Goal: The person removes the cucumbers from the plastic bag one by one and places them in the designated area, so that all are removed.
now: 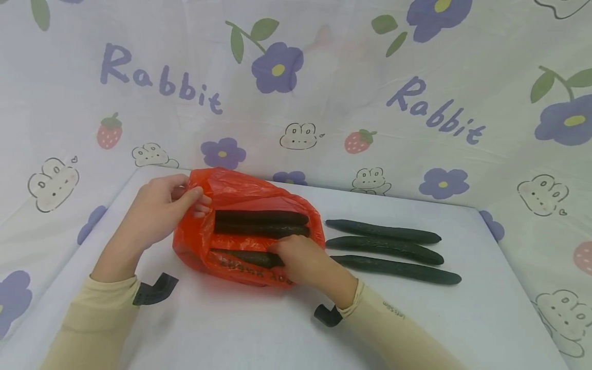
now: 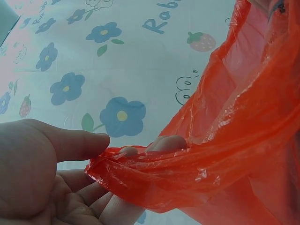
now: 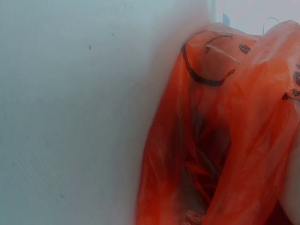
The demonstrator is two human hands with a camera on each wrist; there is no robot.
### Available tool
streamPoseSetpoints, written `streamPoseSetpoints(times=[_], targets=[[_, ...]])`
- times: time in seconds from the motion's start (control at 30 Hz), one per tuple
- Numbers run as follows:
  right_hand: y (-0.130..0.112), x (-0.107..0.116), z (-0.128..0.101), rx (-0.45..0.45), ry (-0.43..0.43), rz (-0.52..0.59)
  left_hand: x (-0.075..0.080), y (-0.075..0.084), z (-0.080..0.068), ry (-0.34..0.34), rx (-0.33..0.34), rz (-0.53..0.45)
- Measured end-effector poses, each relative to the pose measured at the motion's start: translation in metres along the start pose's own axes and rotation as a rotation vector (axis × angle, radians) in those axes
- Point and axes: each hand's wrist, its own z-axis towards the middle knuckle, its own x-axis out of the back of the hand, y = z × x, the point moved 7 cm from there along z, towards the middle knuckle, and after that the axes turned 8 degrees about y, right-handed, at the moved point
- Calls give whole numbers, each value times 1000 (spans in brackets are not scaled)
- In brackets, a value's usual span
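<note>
An orange-red plastic bag lies on its side on the white table, mouth open toward me. My left hand pinches the bag's upper rim between thumb and fingers and lifts it; the left wrist view shows that pinch on the rim. Two dark green cucumbers lie inside at the back. My right hand reaches into the mouth, its fingers curled over the end of a third cucumber at the front. The right wrist view shows only the bag.
Three more cucumbers lie side by side on the table, just right of the bag. A flower-and-rabbit printed cloth hangs behind and around the table. The near part of the table is bare.
</note>
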Motion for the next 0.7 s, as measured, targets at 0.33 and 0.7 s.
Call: streamPoseSetpoints(times=[0.33,0.7], targets=[[-4,2,0,23,32,7,0,4,-1,2,2,4],[-3,3,-1,35,60,32,0,3,-1,-2,13,8]])
